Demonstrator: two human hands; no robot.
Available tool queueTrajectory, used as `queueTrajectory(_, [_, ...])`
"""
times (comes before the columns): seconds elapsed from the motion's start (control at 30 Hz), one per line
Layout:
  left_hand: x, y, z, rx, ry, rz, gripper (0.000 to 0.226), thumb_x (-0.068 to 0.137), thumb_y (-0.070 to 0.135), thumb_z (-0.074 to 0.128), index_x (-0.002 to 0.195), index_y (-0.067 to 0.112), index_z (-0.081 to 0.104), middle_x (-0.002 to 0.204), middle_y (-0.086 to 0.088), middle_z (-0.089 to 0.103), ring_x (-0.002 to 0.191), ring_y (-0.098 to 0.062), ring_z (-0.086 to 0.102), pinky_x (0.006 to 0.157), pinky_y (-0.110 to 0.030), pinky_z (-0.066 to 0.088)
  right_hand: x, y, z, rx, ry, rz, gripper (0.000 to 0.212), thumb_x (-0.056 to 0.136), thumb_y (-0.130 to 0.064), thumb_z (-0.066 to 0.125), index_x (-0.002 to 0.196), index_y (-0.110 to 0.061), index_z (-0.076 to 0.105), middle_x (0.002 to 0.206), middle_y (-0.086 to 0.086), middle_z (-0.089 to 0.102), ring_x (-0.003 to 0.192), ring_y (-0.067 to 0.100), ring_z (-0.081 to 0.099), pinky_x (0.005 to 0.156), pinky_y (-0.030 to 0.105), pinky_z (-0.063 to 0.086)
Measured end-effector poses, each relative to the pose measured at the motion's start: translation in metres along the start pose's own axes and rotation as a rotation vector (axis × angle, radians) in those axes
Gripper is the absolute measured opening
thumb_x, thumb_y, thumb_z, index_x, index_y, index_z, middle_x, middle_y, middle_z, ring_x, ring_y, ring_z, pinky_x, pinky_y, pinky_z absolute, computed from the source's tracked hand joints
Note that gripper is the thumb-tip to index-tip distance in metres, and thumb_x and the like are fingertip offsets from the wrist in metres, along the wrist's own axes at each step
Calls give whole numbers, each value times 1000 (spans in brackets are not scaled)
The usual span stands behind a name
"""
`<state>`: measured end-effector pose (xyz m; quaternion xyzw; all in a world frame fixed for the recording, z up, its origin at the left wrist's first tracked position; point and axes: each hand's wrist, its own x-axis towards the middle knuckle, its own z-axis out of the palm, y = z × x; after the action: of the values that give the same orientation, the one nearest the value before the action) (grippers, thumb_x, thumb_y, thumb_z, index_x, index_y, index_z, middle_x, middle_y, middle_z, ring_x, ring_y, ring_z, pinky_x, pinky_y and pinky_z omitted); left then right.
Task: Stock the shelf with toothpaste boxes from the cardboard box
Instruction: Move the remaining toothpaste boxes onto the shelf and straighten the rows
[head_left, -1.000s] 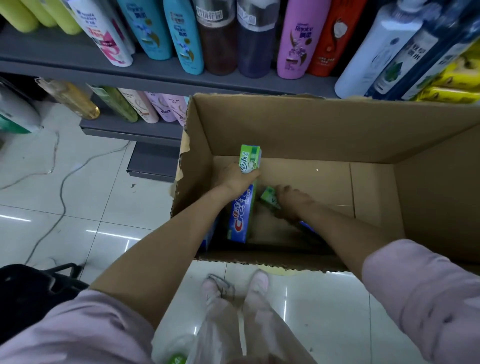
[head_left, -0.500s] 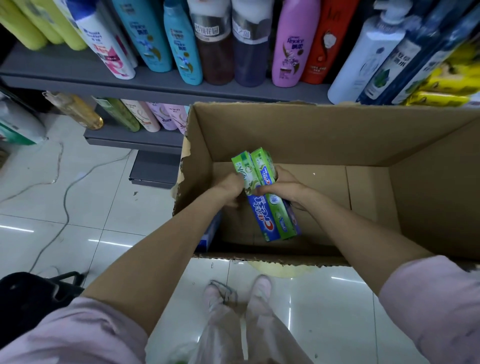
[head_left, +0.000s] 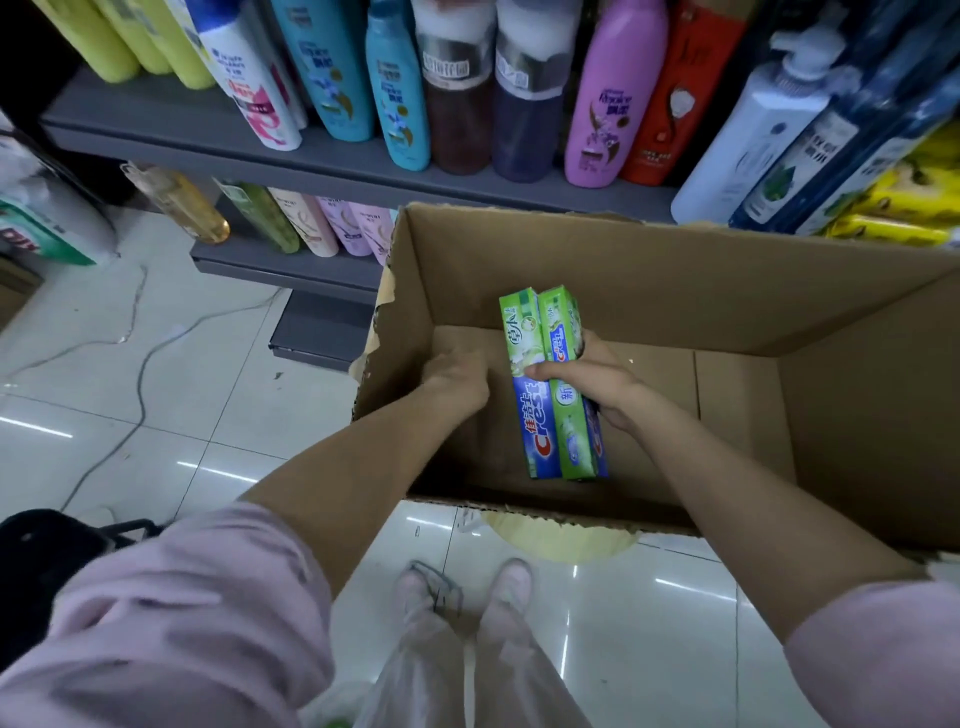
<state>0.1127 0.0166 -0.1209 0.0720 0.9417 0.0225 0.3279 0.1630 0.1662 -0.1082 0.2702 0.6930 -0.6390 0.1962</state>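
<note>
Toothpaste boxes (head_left: 556, 384), two or perhaps three side by side, sit at the centre of the frame inside the cardboard box (head_left: 649, 270), gripped by the right hand (head_left: 592, 382), fingers curled round them. The left hand (head_left: 457, 376) beside them is loosely curled, seemingly holding nothing. None has reached the shelf (head_left: 332, 161) across the top yet; the carton floor otherwise looks nearly bare.
</note>
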Motion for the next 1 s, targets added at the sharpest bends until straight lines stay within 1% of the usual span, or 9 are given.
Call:
queueTrajectory(0.2, [-26, 3, -49, -909, 87, 114, 30, 92, 21, 58, 113, 0, 58, 113, -17, 67, 101, -28, 66, 88, -36, 53, -21, -25, -8, 145, 107, -116, 58, 68, -12, 81, 116, -12, 49, 106, 7, 69, 87, 20, 70, 76, 36, 58])
queueTrajectory(0.3, [-49, 3, -65, -1214, 102, 203, 20, 95, 19, 54, 111, 7, 54, 108, -14, 68, 87, -23, 68, 83, -39, 55, -41, -46, -11, 194, 107, -217, 53, 72, -11, 77, 117, -12, 50, 105, 7, 70, 85, 18, 70, 69, 29, 59])
queueTrajectory(0.4, [-69, 9, -95, -1447, 179, 255, 9, 97, 16, 46, 92, 11, 52, 99, -13, 62, 76, -18, 61, 80, -36, 51, -59, -76, -8, 239, 110, -337, 40, 76, -11, 74, 111, -15, 54, 106, 8, 71, 84, 19, 70, 76, 33, 58])
queueTrajectory(0.5, [-89, 7, -130, -1466, 217, 295, 20, 96, 27, 51, 103, 8, 52, 95, -9, 63, 83, -22, 62, 87, -41, 51, -75, -114, 2, 273, 100, -413, 38, 81, -16, 70, 116, -13, 56, 108, 9, 71, 85, 19, 70, 76, 31, 58])
queueTrajectory(0.63, [-111, -20, -173, -1485, 162, 478, 16, 84, 24, 70, 93, 13, 63, 84, -5, 73, 68, -16, 70, 69, -31, 59, -88, -162, 28, 262, 86, -523, 38, 84, -27, 67, 119, -17, 55, 109, 6, 71, 93, 22, 70, 85, 39, 55])
queueTrajectory(0.73, [-119, -51, -209, -1484, 212, 458, 22, 78, 26, 76, 89, 12, 63, 85, -8, 73, 65, -16, 71, 64, -30, 59, -96, -205, 57, 213, 119, -584, 29, 91, -33, 57, 115, -16, 55, 99, 1, 71, 79, 12, 70, 72, 27, 56])
queueTrajectory(0.8, [-116, -77, -233, -1507, 281, 449, 21, 78, 25, 76, 87, 11, 62, 81, -7, 72, 59, -14, 70, 57, -26, 58, -98, -236, 82, 191, 103, -614, 22, 97, -34, 46, 97, -16, 59, 82, -3, 70, 67, 6, 65, 61, 20, 51])
queueTrajectory(0.9, [-107, -121, -266, -1442, 409, 484, 17, 78, 20, 76, 83, 15, 60, 84, -5, 71, 64, -14, 68, 62, -27, 58, -91, -271, 122, 270, 46, -575, 41, 97, -28, 30, 61, -17, 46, 47, -6, 56, 39, 6, 48, 49, 22, 40])
queueTrajectory(1.0, [-86, -170, -298, -1317, 522, 495, 25, 75, 22, 79, 90, 11, 62, 89, -5, 71, 77, -20, 69, 76, -36, 59, -71, -301, 160, 303, 91, -534, 35, 91, -25, 39, 59, -16, 49, 46, -2, 57, 39, 11, 50, 52, 26, 40])
